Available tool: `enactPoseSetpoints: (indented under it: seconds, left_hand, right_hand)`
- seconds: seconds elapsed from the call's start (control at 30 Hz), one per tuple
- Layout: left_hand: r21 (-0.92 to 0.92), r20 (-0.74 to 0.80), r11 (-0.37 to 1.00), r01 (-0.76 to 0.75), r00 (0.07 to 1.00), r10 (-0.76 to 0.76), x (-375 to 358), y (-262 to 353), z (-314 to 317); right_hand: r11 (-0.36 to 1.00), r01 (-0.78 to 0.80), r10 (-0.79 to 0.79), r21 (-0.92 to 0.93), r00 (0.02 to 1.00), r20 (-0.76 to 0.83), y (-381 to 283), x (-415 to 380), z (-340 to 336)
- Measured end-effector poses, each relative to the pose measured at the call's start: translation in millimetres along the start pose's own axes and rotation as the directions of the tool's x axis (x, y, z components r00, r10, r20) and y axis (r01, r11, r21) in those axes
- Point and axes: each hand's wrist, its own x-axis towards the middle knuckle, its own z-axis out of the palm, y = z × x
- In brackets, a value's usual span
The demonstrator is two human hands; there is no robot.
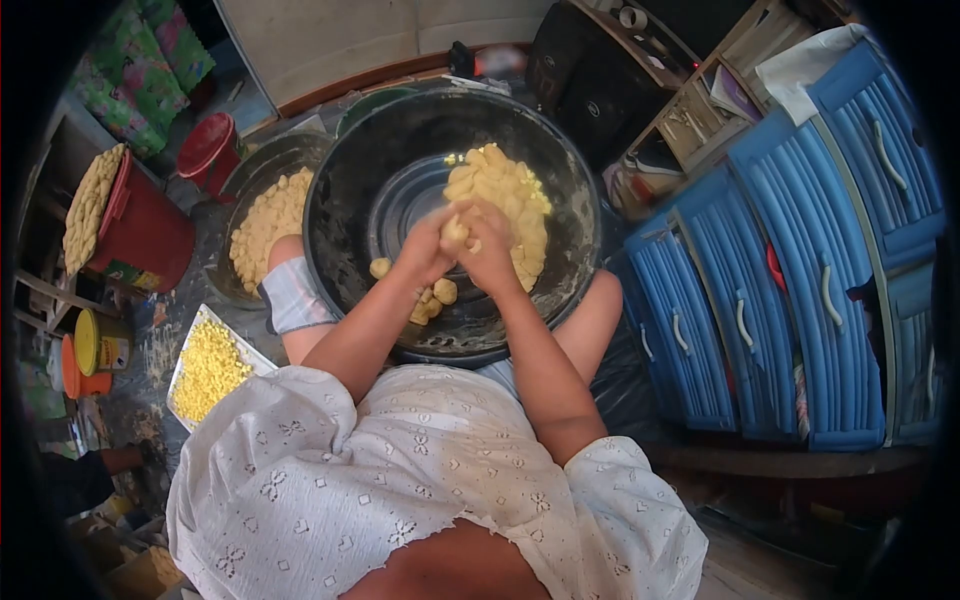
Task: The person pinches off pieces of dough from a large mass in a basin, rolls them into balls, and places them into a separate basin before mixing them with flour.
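Fingers of the left hand (425, 250) and right hand (490, 255) were closed together around one dough lump (455, 232), pressed between both palms over the middle of the big black basin (340, 190), apparently so that crumbs dropped back inside. The basin rested on the person's lap, held between the knees, which kept it within arm's reach. Just beneath the hands, a few finished dough balls (432, 297) lay on the basin's near side; the unshaped dough heap (505, 195) sat against the far right wall, apart from them. Left of the basin, touching its rim, a second bowl of dough pieces (265, 220) stood on the floor. Nearer the person's left knee lay a tray of yellow kernels (208, 370). A red bucket (145, 230) with a loaded tray on top stood at the far left. Blue plastic drawers (780, 290) lined the right side.
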Motion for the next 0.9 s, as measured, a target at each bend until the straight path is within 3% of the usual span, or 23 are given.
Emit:
enactPoseSetpoints:
  seconds: [0.1,0.23,0.33,0.37,0.43,0.47,0.53,0.57,0.6,0.63,0.67,0.73,0.8,0.9]
  left_hand:
    - [0.102,-0.076,0.995,-0.022,0.997,0.029,3,4,-7]
    - [0.086,-0.139,0.995,-0.056,0.988,0.067,3,16,4]
    - [0.056,-0.158,0.996,-0.067,0.985,0.076,5,24,6]
    - [0.105,-0.236,0.989,-0.1,0.964,0.123,9,25,4]
    - [0.157,-0.316,0.979,-0.13,0.932,0.175,14,29,1]
    - [0.257,-0.255,0.949,-0.184,0.934,0.251,18,31,-5]
    - [0.355,-0.185,0.904,-0.24,0.93,0.319,22,29,-18]
    - [0.366,-0.067,0.913,-0.178,0.974,0.217,22,27,-27]
    - [0.384,0.049,0.916,-0.113,0.994,0.102,19,27,-27]
    - [0.475,0.102,0.871,-0.127,0.991,0.09,16,26,-27]
    - [0.478,0.102,0.87,-0.119,0.992,0.08,11,24,-27]
    - [0.697,0.224,0.696,-0.171,0.974,0.016,-4,25,-13]
    - [0.71,0.195,0.694,-0.12,0.98,-0.029,-3,12,-21]
    - [0.932,0.103,0.348,-0.099,0.995,0.008,-2,2,-22]
  right_hand:
    - [0.992,0.029,-0.039,0.12,0.996,0.079,-1,4,5]
    - [0.996,0.084,-0.09,0.034,0.963,0.253,-9,10,10]
    - [0.978,0.178,-0.199,0.11,0.955,0.221,-15,16,8]
    - [0.977,0.181,-0.202,0.114,0.954,0.22,-17,17,7]
    - [0.988,-0.006,-0.036,0.155,0.963,0.268,-21,15,6]
    - [0.987,-0.004,-0.039,0.159,0.963,0.268,-25,13,7]
    - [0.912,-0.188,0.153,0.365,0.98,0.124,-34,9,7]
    - [0.91,-0.189,0.155,0.37,0.98,0.122,-33,10,8]
    - [0.845,-0.197,0.182,0.497,0.98,0.079,-32,11,8]
    - [0.765,-0.194,0.217,0.614,0.975,0.039,-30,12,8]
    - [0.763,-0.198,0.225,0.616,0.974,0.034,-25,12,6]
    - [0.812,-0.286,0.291,0.509,0.954,0.072,-11,11,2]
    - [0.777,-0.334,0.346,0.533,0.935,0.081,-2,10,5]
    - [0.748,-0.272,0.369,0.605,0.929,-0.04,12,8,14]
